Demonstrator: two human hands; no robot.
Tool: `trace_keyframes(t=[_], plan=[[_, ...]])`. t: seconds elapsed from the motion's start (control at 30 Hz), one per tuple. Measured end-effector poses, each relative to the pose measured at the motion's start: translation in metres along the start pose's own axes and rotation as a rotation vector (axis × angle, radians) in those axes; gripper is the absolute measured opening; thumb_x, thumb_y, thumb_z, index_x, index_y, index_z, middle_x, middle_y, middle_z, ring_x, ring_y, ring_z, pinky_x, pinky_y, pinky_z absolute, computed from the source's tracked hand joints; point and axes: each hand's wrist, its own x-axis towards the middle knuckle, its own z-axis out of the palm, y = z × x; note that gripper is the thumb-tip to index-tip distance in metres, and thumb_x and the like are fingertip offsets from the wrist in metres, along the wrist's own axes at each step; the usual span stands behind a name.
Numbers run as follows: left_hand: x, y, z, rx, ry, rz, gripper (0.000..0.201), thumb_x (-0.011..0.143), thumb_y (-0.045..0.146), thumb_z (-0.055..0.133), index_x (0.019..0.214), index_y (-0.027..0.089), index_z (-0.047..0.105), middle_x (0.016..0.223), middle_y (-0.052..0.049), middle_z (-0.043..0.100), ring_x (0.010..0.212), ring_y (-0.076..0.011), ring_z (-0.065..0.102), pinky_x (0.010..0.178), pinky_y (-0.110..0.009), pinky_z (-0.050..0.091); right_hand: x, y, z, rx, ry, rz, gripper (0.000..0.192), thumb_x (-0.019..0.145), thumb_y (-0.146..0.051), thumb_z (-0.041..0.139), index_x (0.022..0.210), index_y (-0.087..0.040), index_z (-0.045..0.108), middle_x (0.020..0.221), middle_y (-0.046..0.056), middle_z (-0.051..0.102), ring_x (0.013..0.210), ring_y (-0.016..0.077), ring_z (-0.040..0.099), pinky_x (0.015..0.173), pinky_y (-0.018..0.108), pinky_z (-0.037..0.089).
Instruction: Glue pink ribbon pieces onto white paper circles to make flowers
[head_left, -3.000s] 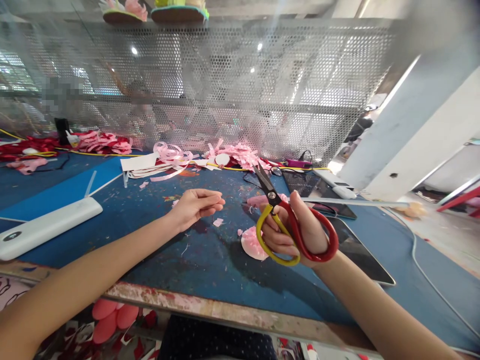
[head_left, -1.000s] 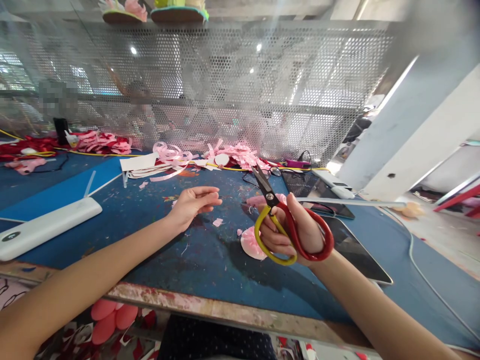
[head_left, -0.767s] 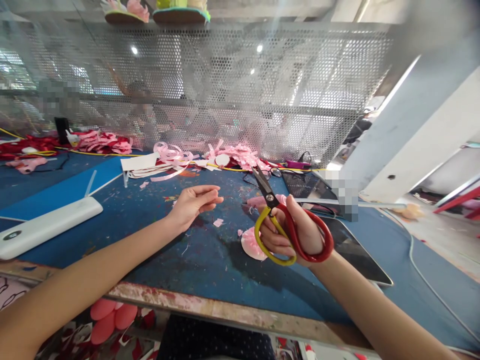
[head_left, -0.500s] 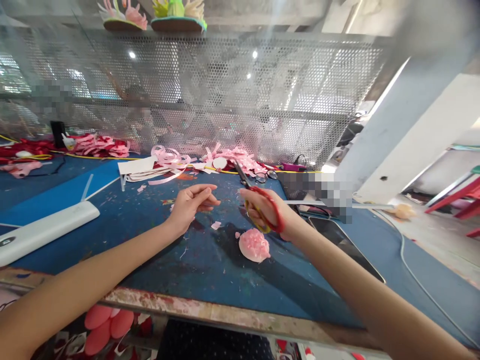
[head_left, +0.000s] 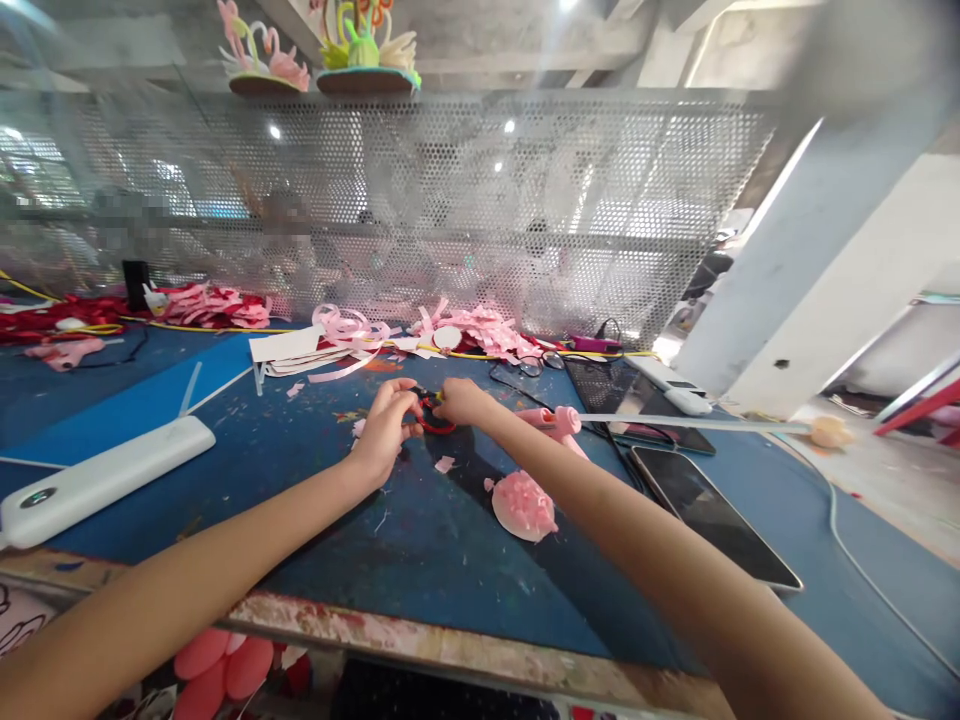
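My two hands meet over the middle of the blue table (head_left: 420, 560). My right hand (head_left: 459, 400) reaches across to the left and holds the scissors (head_left: 433, 421). Only part of their red handle shows between the hands; the blades are hidden. My left hand (head_left: 388, 428) has its fingers curled right against the scissors. Whether it grips them or some small piece I cannot tell. A round pink flower piece (head_left: 523, 505) lies on the table under my right forearm.
A white power bank (head_left: 105, 478) lies at the left. A dark tablet (head_left: 712, 515) and a phone (head_left: 660, 432) lie at the right, beside a pink glue gun (head_left: 559, 420). Pink ribbon scraps (head_left: 472, 325) and glasses (head_left: 531, 365) sit along the perforated metal screen (head_left: 450, 200).
My right hand has swung the scissors from upright at the right down and left to meet my left hand. The left hand has curled in toward it. The pink flower piece is uncovered.
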Motion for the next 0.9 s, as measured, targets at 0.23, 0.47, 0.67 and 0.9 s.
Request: trace_keyframes(t=[0.23,0.47,0.67,0.9], plan=[[0.002,-0.003,-0.004,-0.034,-0.045,-0.027,0.032,0.091,0.031,0.057,0.119,0.016,0.054,0.117,-0.009,0.058,0.098,-0.0212,0.061,0.082,-0.041,0.054,-0.043,-0.009,-0.009,0.112,0.225,-0.272,0.026,0.092,-0.033,0.055,0.109,-0.014,0.058,0.106,0.005,0.062,0.090,0.0161,0.061,0.077,0.036,0.054],[0.000,-0.008,-0.002,0.003,-0.174,-0.032,0.032,0.091,0.032,0.056,0.118,0.015,0.054,0.113,-0.008,0.060,0.093,-0.0195,0.062,0.078,-0.039,0.054,-0.066,0.006,-0.003,0.097,0.384,-0.402,0.016,0.092,-0.028,0.055,0.095,-0.014,0.061,0.094,0.002,0.063,0.082,0.0131,0.061,0.075,0.033,0.053],[-0.005,0.002,0.001,0.226,-0.382,0.085,0.035,0.094,0.039,0.049,0.121,0.015,0.051,0.103,-0.007,0.063,0.080,-0.0164,0.064,0.071,-0.035,0.055,-0.104,0.021,-0.018,0.063,0.483,-0.459,0.023,0.094,-0.025,0.048,0.080,-0.016,0.064,0.081,0.005,0.066,0.075,0.0145,0.061,0.070,0.029,0.048],[0.012,-0.004,-0.018,0.725,-0.633,0.243,0.022,0.091,0.032,0.056,0.108,0.018,0.060,0.113,-0.007,0.061,0.095,-0.0191,0.061,0.083,-0.039,0.053,-0.213,0.060,-0.055,0.151,0.261,-0.354,0.031,0.082,-0.051,0.058,0.059,-0.031,0.063,0.048,0.001,0.056,0.040,0.0137,0.049,0.038,0.027,0.038]])
